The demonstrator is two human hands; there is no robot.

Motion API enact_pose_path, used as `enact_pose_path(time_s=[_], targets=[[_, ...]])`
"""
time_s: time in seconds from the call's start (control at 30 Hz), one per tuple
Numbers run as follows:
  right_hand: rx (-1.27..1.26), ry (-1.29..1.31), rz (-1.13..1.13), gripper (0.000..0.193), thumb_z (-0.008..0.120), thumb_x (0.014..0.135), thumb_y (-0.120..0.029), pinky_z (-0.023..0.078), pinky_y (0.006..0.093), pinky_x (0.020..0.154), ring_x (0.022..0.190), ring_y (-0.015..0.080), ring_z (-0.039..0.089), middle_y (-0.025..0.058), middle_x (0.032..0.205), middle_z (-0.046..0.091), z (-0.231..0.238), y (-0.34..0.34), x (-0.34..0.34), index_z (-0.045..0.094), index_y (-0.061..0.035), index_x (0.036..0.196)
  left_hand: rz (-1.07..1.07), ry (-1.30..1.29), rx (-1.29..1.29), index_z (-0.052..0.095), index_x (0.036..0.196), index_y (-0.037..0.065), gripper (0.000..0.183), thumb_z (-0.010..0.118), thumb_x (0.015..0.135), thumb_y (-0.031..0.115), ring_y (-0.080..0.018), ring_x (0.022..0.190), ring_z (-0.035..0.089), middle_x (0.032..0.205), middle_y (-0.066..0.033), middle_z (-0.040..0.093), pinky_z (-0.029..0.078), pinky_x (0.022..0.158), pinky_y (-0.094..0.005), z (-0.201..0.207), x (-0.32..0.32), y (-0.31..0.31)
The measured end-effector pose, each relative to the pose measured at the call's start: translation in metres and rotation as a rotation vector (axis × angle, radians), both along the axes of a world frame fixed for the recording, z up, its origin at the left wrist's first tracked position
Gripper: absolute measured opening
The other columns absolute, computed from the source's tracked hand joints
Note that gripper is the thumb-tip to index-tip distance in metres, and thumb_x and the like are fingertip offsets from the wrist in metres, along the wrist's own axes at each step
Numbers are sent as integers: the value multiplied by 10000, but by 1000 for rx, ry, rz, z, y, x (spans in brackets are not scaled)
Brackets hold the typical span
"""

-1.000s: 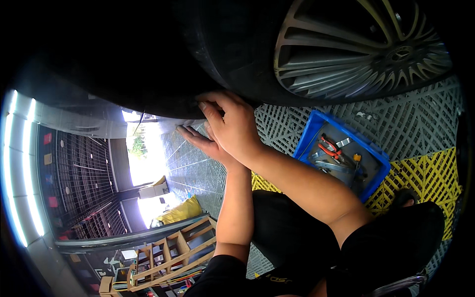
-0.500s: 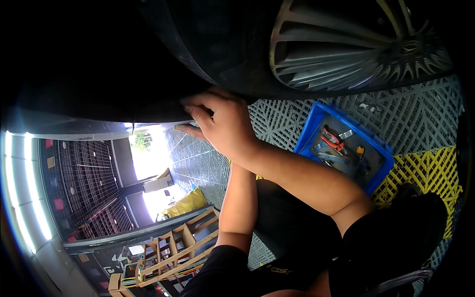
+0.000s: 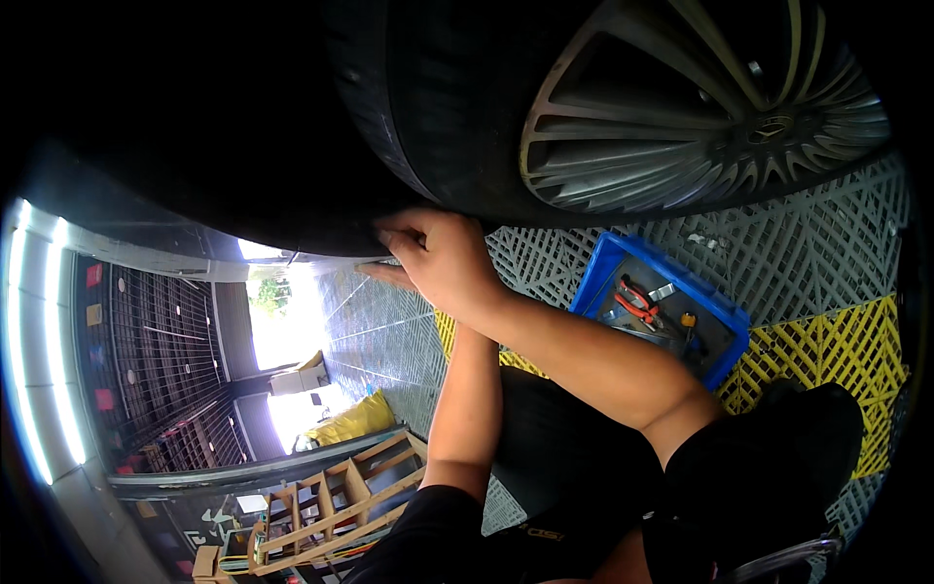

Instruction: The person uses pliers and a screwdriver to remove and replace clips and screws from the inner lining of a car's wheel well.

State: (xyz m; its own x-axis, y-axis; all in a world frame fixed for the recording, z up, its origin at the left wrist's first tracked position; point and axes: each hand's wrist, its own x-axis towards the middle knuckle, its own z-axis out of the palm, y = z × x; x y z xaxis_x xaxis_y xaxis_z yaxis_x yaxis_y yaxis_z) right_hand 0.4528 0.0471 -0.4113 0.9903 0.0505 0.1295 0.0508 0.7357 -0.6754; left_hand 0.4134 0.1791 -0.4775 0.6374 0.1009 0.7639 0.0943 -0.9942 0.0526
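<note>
Curled right hand (image 3: pixel 446 261) at the dark wheel-arch rim (image 3: pixel 326 239), pinch uncertain; left hand (image 3: pixel 387 276) behind, grip hidden.

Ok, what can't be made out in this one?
All in the head view:
Left hand: mostly hidden behind the right hand.
Right fingertips: shadow beside the tyre hides whether they hold anything.
Wheel: cut off by the upper edge.
Smaller items in the blue bin: too small to identify; the right forearm covers part of the bin.

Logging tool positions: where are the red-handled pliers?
Head view, right of centre: the red-handled pliers lie in the blue tray, below the alloy wheel.
</note>
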Motion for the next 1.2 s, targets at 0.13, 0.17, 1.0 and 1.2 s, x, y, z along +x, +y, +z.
enact_pose_path(time_s=[0.13, 0.17, 1.0, 1.2], targets=[[-107, 30, 86, 205, 664, 951, -85, 597, 341, 812, 864, 249, 771, 183, 997, 781, 9, -7, 1, 760, 27, 1094, 12, -5, 8, 91, 1641, -19, 784, 492, 1089, 366, -429, 1564, 180, 1682, -295, 146, 182, 1262, -505, 0, 2, 3], [-66, 56, 117, 213, 657, 955, -93, 595, 347, 821, 872, 256, 770, 184, 998, 781, 10, -6, 1, 758, 24, 1102, 10, -6, 8, 90, 1641, -19, 784, 490, 1089, 368, -430, 1564, 178, 1682, -296, 144, 180, 1262, -506, 0, 3, 3], [162, 199, 285, 360, 740, 972, -315, 524, 283, 789, 893, 118, 653, 68, 1000, 741, -6, 13, 4, 735, 6, 1135, -76, 72, -94, 50, 1624, -77, 836, 423, 1097, 453, -469, 1583, 22, 1691, -334, 10, 74, 1278, -529, 26, -17, -11], [91, 194, 351, 357, 747, 959, -315, 536, 316, 839, 921, 164, 681, 102, 1003, 756, -7, 11, 10, 743, 8, 1112, -45, 131, -72, -26, 1614, -91, 910, 487, 1078, 437, -482, 1576, -12, 1681, -350, -57, 57, 1286, -525, 19, -19, -9]])
